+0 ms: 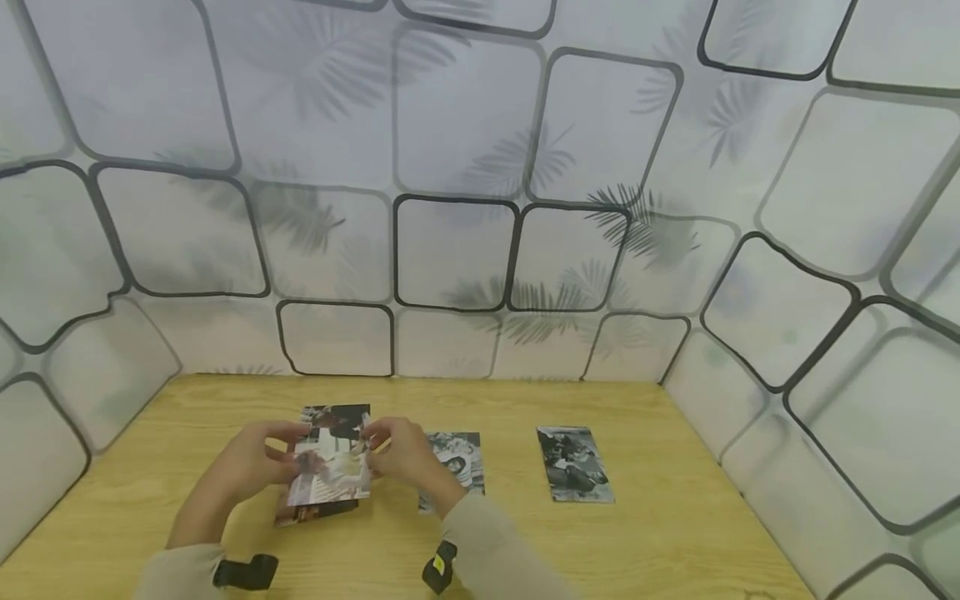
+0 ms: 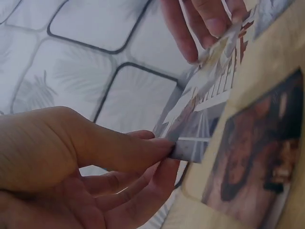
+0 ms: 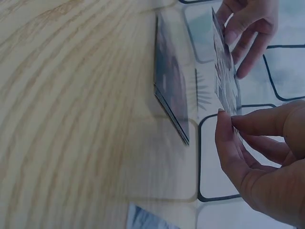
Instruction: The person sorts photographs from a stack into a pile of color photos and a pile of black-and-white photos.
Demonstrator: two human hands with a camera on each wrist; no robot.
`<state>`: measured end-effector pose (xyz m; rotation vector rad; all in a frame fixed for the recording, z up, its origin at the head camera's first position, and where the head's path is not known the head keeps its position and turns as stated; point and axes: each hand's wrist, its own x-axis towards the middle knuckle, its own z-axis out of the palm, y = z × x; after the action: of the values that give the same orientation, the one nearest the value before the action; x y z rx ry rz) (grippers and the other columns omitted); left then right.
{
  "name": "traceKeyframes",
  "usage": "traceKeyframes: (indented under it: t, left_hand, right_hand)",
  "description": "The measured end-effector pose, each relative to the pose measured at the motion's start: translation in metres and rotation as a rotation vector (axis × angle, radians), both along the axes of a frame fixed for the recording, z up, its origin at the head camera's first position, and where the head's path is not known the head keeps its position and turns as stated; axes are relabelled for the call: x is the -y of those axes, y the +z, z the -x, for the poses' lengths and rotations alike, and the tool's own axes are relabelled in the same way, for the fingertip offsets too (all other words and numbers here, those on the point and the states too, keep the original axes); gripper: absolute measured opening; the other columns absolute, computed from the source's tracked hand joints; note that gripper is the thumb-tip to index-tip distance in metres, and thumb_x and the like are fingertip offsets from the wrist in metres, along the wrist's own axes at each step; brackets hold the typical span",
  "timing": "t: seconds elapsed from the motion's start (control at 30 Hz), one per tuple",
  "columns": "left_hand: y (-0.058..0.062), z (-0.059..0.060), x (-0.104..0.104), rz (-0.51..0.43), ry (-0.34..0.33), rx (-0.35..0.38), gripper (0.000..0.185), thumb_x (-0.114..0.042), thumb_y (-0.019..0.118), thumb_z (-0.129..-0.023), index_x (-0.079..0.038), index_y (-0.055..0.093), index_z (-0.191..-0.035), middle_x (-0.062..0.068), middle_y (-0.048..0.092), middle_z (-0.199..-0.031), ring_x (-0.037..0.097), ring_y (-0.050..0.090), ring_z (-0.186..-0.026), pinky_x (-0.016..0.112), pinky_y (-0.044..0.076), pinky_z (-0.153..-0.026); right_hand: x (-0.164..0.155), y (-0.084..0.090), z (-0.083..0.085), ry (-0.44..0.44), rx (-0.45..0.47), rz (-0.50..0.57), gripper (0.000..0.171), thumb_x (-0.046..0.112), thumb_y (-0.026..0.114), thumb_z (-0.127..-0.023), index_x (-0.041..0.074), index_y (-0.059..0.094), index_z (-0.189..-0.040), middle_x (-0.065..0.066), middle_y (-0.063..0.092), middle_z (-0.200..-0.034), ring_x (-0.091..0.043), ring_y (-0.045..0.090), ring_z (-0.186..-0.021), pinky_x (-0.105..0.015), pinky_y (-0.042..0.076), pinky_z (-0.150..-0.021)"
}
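A photo print [image 1: 332, 479] is held between both hands above the table. The left hand [image 1: 249, 463] pinches its left edge between thumb and fingers. On the opposite edge, the right hand [image 1: 407, 452] grips it with thumb and fingertips. Below the held print, a thin stack of colour photos [image 2: 259, 152] lies on the wood, with a visible gap between in the right wrist view. Most of that stack is hidden by the held print in the head view. A black-and-white photo [image 1: 467, 454] lies to the right, partly covered by the right hand and wrist.
Farther right lies another black-and-white photo [image 1: 575, 465], slightly turned. The wooden table [image 1: 510, 550] meets patterned walls [image 1: 457, 250] at the back and both sides. Each wrist wears a black strap [image 1: 246, 572].
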<state>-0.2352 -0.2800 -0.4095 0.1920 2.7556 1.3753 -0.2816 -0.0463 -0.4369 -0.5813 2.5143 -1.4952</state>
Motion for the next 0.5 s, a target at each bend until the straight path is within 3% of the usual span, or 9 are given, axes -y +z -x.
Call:
traceKeyframes:
  t: [0.23,0.37,0.5]
  left_hand:
    - [-0.009,0.002,0.007,0.048,0.044,0.076,0.052,0.008,0.065,-0.084,0.016,0.056,-0.135,0.040,0.058,-0.125,0.028,0.073,-0.091,0.039,0.065,-0.073]
    - [-0.011,0.003,0.009,0.052,0.053,0.106,0.052,0.003,0.066,-0.086,0.017,0.055,-0.135,0.041,0.056,-0.127,0.025,0.073,-0.089,0.040,0.065,-0.075]
    - [-0.014,0.003,0.010,0.053,0.050,0.134,0.052,0.001,0.066,-0.088,0.018,0.053,-0.136,0.043,0.053,-0.130,0.026,0.072,-0.091,0.041,0.065,-0.077]
  right_hand:
    - [0.018,-0.014,0.002,-0.006,-0.088,-0.096,0.038,-0.011,0.067,-0.079,0.003,0.074,-0.113,-0.007,0.072,-0.098,-0.004,0.061,-0.072,-0.015,0.050,-0.058]
    - [0.025,-0.021,0.004,-0.033,-0.118,-0.139,0.042,-0.014,0.066,-0.073,0.004,0.075,-0.110,-0.008,0.073,-0.098,-0.005,0.062,-0.077,-0.014,0.050,-0.063]
    - [0.030,-0.025,0.003,-0.053,-0.128,-0.196,0.039,-0.012,0.066,-0.074,0.006,0.076,-0.107,-0.005,0.074,-0.099,-0.009,0.066,-0.086,-0.017,0.054,-0.072]
